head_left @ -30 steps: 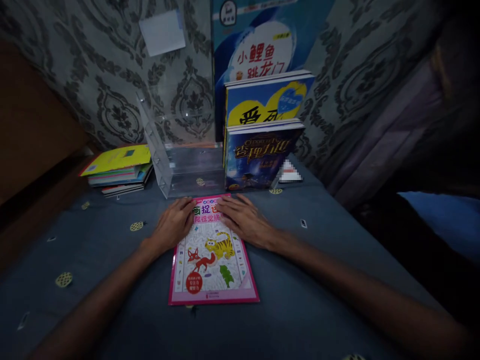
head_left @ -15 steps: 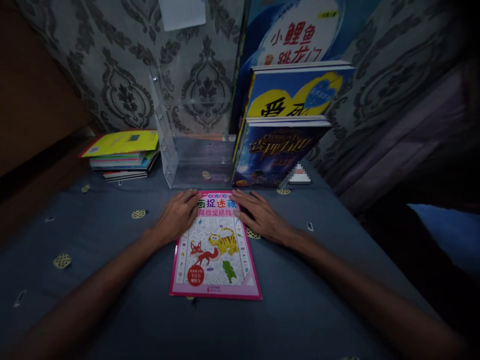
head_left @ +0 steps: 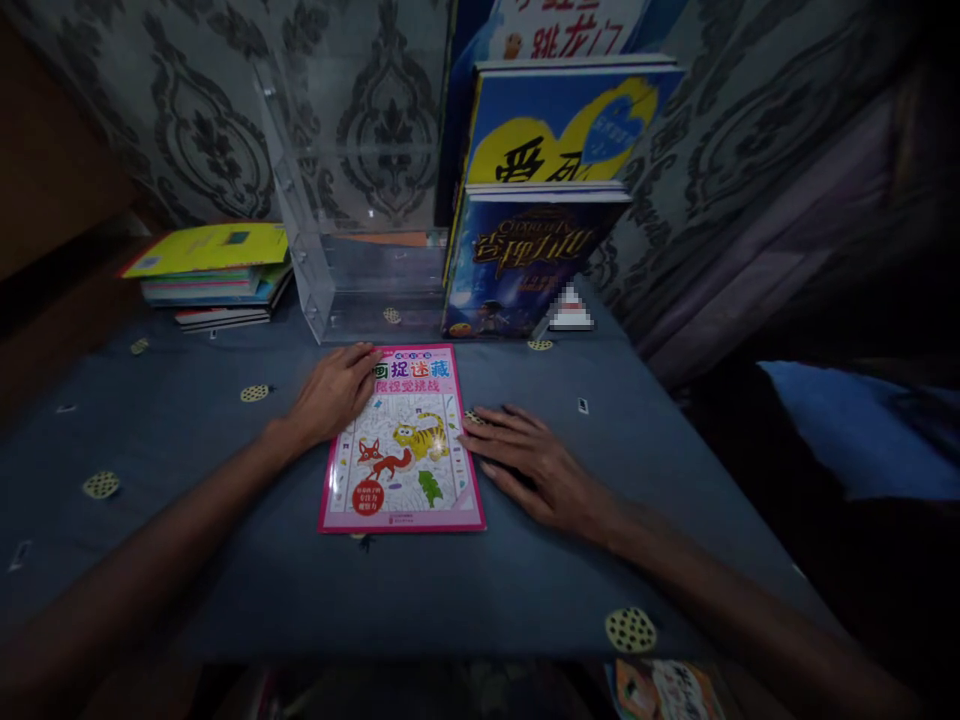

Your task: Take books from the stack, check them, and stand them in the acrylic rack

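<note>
1. The pink activity book (head_left: 403, 440) lies flat, cover up, near the middle of the worktop (head_left: 187, 420), its far edge just in front of the clear acrylic stand (head_left: 360, 250).
2. The left hand (head_left: 330, 395) rests palm down on the book's far left corner, fingers spread loosely and pointing right across the title; it presses flat and grips nothing.
3. The left forearm runs from the near left corner of the scene diagonally up to that hand, lying low over the cloth.
4. The right hand (head_left: 529, 465) lies palm down just beside the book's right edge, fingers stretched out flat, fingertips (head_left: 472, 437) touching or nearly touching the edge; it holds nothing.
5. The right forearm comes in from the near right corner, angled left and away.
6. At the right end of the stand lean 3 upright books: a dark blue book (head_left: 525, 265) in front, a blue and yellow book (head_left: 562, 125) behind it, and a taller one furthest back.
7. A stack of books (head_left: 210, 275) with a yellow cover on top lies at the far left, well apart from both hands.
8. Patterned wallpaper (head_left: 202, 130) covers the far wall.
</note>
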Motion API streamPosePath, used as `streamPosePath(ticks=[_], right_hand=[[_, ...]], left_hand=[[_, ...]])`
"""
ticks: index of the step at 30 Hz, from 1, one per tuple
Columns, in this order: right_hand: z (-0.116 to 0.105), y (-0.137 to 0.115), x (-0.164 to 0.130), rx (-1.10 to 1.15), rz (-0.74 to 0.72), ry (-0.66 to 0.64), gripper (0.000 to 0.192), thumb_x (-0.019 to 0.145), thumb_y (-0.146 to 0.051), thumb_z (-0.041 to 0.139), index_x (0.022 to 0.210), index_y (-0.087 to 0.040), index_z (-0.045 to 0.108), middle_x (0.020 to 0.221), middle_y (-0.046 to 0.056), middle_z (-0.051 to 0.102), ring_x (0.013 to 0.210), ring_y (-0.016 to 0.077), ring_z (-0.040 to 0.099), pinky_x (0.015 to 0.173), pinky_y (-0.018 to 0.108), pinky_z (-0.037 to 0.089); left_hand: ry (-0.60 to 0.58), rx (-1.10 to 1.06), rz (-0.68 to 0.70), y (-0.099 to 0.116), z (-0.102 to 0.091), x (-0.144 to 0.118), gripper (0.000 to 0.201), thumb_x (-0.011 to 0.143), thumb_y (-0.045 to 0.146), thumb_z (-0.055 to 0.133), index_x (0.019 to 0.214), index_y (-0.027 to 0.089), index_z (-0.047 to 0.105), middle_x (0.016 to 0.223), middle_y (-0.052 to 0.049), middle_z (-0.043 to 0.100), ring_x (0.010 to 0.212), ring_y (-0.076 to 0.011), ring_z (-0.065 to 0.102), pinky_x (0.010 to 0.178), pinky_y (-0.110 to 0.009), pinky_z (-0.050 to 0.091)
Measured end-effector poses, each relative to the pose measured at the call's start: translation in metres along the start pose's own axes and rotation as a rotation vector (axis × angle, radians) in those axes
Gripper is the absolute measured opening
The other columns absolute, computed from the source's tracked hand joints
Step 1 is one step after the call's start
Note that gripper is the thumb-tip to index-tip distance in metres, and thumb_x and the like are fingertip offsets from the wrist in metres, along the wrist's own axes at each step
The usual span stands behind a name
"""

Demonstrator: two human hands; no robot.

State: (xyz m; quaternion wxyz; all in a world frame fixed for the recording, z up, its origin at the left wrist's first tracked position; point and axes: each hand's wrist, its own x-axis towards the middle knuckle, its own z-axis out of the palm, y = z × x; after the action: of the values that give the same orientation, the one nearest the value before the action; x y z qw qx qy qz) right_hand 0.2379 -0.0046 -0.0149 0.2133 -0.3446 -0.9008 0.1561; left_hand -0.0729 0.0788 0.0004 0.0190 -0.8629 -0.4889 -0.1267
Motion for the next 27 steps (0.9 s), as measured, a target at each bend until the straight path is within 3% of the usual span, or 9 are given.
streamPosePath(ticks=[7,13,17,21,27], right_hand=[[0.0,-0.029,-0.026,-0.012,-0.102,0.057,0.039,0.099,-0.024,0.054,0.137,-0.031,0.061,0.136,0.004,0.067,0.133,0.0227,0.057,0.116,0.054,0.041],[0.0,-0.036,-0.03,-0.02,-0.125,0.057,0.034,0.1,-0.026,0.053,0.131,-0.031,0.066,0.133,0.004,0.069,0.128,0.0224,0.061,0.114,0.052,0.043],[-0.001,-0.038,-0.028,-0.025,-0.146,0.085,0.034,0.099,-0.024,0.053,0.13,-0.03,0.066,0.13,0.005,0.071,0.125,0.0222,0.063,0.113,0.051,0.045],[-0.003,-0.041,-0.028,-0.042,-0.159,0.098,0.035,0.098,-0.019,0.055,0.128,-0.03,0.067,0.124,0.007,0.073,0.117,0.0217,0.066,0.11,0.05,0.048],[-0.002,-0.043,-0.03,-0.043,-0.27,0.187,0.021,0.093,-0.012,0.06,0.11,-0.02,0.071,0.105,0.008,0.073,0.102,0.0206,0.068,0.102,0.048,0.053]], left_hand=[[-0.028,0.046,0.006,0.004,-0.004,0.001,0.042,0.097,0.022,0.041,0.133,0.015,0.062,0.14,-0.014,0.061,0.128,-0.0295,0.057,0.11,-0.049,0.044],[-0.029,-0.042,0.094,0.015,-0.004,-0.003,0.039,0.098,0.019,0.042,0.131,0.016,0.064,0.139,-0.015,0.062,0.129,-0.0278,0.057,0.111,-0.049,0.044],[-0.016,-0.15,0.222,0.039,-0.004,-0.015,0.037,0.098,0.017,0.046,0.129,0.018,0.064,0.139,-0.013,0.062,0.133,-0.0261,0.055,0.112,-0.05,0.043],[-0.075,-0.184,0.352,0.077,-0.011,-0.037,0.037,0.098,0.018,0.049,0.134,0.02,0.061,0.141,-0.014,0.06,0.138,-0.028,0.05,0.112,-0.051,0.043],[-0.074,-0.175,0.497,0.118,-0.02,-0.08,0.036,0.101,0.019,0.045,0.134,0.014,0.059,0.139,-0.015,0.062,0.135,-0.0264,0.054,0.114,-0.049,0.042]])
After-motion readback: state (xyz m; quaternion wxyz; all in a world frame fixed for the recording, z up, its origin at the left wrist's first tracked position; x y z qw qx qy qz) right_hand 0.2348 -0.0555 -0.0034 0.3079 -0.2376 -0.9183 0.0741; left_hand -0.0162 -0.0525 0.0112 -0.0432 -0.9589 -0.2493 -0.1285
